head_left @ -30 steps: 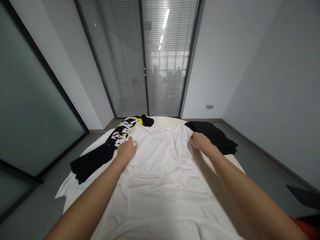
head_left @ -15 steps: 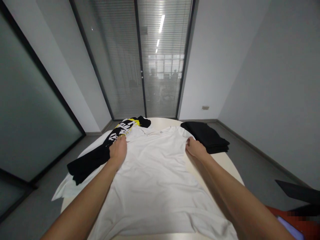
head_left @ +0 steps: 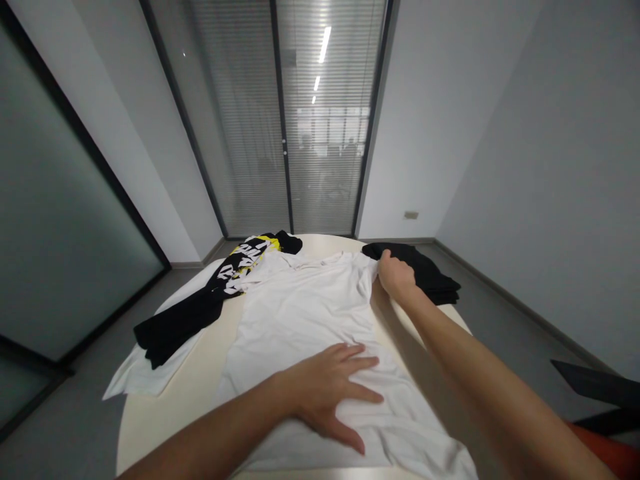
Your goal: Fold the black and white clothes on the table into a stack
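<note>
With the left hand spread flat on the white shirt and the right hand apparently pinching its shoulder, the fabric could be bunched by an uneven pull

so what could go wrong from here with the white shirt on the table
1. The right hand grips the white shirt at its far right shoulder, right beside the folded black pile; a pull could drag or topple that pile.
2. The left hand lies flat on the lower shirt, where wrinkles show; pressing could set creases.
3. The shirt's near hem reaches the table edge and might slide off.
</note>
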`<state>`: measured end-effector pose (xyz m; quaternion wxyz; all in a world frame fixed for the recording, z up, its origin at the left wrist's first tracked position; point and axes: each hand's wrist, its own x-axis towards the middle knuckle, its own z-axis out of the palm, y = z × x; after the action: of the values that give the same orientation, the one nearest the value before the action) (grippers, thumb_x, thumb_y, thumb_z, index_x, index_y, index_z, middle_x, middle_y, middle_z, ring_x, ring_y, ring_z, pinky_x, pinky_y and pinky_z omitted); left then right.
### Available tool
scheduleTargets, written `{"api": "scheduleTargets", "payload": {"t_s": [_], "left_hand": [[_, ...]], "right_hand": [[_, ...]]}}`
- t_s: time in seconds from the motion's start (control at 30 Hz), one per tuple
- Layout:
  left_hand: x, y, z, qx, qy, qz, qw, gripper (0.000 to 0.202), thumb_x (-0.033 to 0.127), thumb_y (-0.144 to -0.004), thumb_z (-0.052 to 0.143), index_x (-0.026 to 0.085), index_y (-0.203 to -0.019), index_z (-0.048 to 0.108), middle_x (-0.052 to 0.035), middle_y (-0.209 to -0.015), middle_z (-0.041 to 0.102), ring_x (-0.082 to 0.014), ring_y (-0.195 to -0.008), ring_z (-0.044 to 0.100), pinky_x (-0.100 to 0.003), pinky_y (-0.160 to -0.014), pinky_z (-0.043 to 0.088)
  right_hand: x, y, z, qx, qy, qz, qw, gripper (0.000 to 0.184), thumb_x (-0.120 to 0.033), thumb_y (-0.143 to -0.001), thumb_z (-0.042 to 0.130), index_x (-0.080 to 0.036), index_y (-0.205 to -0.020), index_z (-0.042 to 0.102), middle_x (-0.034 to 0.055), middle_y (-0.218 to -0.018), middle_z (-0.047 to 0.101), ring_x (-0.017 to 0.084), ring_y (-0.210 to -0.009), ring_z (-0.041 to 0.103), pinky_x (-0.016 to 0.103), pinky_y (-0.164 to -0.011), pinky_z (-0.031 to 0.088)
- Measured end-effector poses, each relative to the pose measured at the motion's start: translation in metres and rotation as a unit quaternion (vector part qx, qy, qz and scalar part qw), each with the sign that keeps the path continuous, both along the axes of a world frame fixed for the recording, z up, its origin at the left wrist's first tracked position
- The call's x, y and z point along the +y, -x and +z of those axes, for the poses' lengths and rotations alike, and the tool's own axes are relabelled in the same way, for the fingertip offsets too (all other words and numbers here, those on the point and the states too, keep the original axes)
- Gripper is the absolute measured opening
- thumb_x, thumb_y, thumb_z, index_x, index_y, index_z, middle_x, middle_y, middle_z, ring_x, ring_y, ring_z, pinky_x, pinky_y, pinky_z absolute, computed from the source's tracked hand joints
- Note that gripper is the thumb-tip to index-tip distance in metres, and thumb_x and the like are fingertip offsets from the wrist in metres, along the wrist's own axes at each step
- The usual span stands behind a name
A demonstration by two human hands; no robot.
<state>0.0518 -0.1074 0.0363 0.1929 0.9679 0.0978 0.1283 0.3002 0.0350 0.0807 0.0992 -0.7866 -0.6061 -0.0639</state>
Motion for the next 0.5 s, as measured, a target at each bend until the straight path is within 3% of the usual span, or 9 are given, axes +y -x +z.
{"api": "scheduleTargets", "payload": {"t_s": [0.1, 0.2, 0.33, 0.4, 0.5], "left_hand": [[-0.012, -0.003, -0.006, 0.004, -0.022, -0.028, 0.999, 0.073, 0.063, -0.078, 0.073, 0.030, -0.141, 0.056, -0.0079, -0.165, 0.028, -0.0393, -0.151, 0.023, -0.055, -0.121, 0.022], [-0.020, -0.010, -0.006, -0.009, -0.038, -0.051, 0.998, 0.048, 0.053, -0.087, 0.068, 0.026, -0.127, 0.066, -0.0078, -0.156, 0.044, -0.0331, -0.143, 0.040, -0.047, -0.116, 0.033], [-0.028, -0.019, -0.004, 0.011, -0.031, -0.053, 0.998, 0.019, 0.036, -0.094, 0.061, 0.021, -0.096, 0.071, -0.0048, -0.118, 0.071, -0.0212, -0.105, 0.065, -0.035, -0.096, 0.047], [-0.032, -0.022, -0.004, 0.028, -0.001, -0.083, 0.996, 0.015, 0.032, -0.093, 0.061, 0.020, -0.096, 0.070, -0.0029, -0.105, 0.074, -0.0180, -0.094, 0.068, -0.029, -0.085, 0.049], [-0.038, -0.022, -0.004, 0.068, 0.080, -0.154, 0.982, 0.016, 0.027, -0.093, 0.059, 0.021, -0.105, 0.069, -0.0011, -0.106, 0.075, -0.0156, -0.094, 0.070, -0.023, -0.072, 0.049]], "right_hand": [[0.002, -0.013, 0.018, -0.014, -0.056, 0.008, 0.998, 0.034, -0.017, -0.099, 0.040, -0.009, -0.130, 0.050, 0.0300, -0.107, 0.070, 0.037, -0.103, 0.070, 0.047, -0.089, 0.050], [0.004, -0.028, 0.026, -0.019, -0.077, 0.011, 0.997, 0.031, -0.017, -0.101, 0.034, -0.013, -0.127, 0.049, 0.0256, -0.104, 0.071, 0.035, -0.099, 0.071, 0.047, -0.087, 0.051], [0.010, -0.044, 0.018, 0.001, -0.081, -0.026, 0.996, 0.030, -0.026, -0.103, 0.031, -0.014, -0.122, 0.051, 0.0227, -0.103, 0.071, 0.036, -0.098, 0.070, 0.047, -0.083, 0.052], [0.014, -0.050, 0.010, 0.037, -0.073, -0.047, 0.995, 0.032, -0.032, -0.103, 0.033, -0.013, -0.121, 0.052, 0.0232, -0.102, 0.070, 0.036, -0.097, 0.070, 0.047, -0.082, 0.052], [0.021, -0.058, -0.002, 0.122, -0.076, -0.059, 0.988, 0.033, -0.034, -0.101, 0.036, -0.013, -0.121, 0.052, 0.0211, -0.097, 0.070, 0.034, -0.096, 0.069, 0.046, -0.084, 0.051]]}}
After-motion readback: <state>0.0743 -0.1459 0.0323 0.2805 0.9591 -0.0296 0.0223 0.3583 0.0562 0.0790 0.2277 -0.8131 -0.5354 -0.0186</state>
